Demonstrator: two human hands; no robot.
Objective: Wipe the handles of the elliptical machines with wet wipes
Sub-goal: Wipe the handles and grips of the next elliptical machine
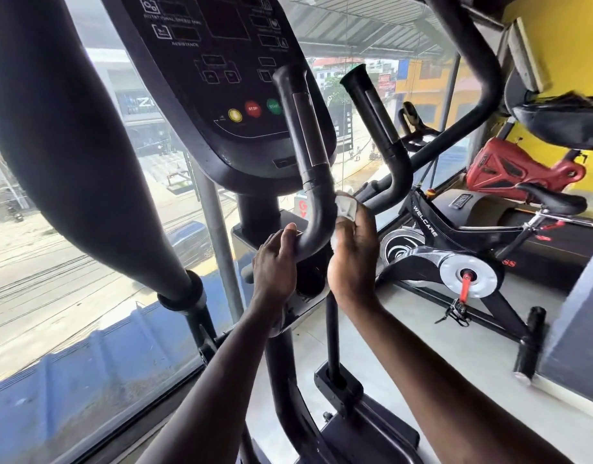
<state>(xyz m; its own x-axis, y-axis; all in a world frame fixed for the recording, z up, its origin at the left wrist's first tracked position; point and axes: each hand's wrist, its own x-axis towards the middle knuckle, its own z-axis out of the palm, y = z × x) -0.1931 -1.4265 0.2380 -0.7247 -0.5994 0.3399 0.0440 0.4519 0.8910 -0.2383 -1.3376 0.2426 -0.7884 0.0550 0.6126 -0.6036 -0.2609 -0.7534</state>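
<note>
The landmark here is the dark grey, J-shaped steel handle (316, 209) that curves up in front of the black oval console (221, 78) of the elliptical machine. Both hands work at its lower bend. The left hand (275, 262) curls over the bottom of the curve from the left, fingers wrapped on the tube, steadying it. The right hand (352, 259) sits just right of the same bend and holds a crumpled white wet wipe (347, 207), pressing it against the outer side of the tube; the wipe shows above the fingers and a little below the palm.

To the right of the handle stands its twin, a second black handle with a rubber end (375, 128), untouched at this moment. Far left of the handle the large black padded swing arm (70, 128) fills the view. Behind and right of the handle sits a black spin bike with a silver flywheel (469, 262).

The wiping seems to be partway along this 1 handle, though the wide lens bends the tube and I cannot tell how much of its back side the wipe reaches.

Risks from here: the bunched wipe covers little surface, so the inner curve and the metal sensor strip (305, 128) higher up could be missed. A damp tube could let the left hand slip, and the wipe could drop if the pinch loosens.
</note>
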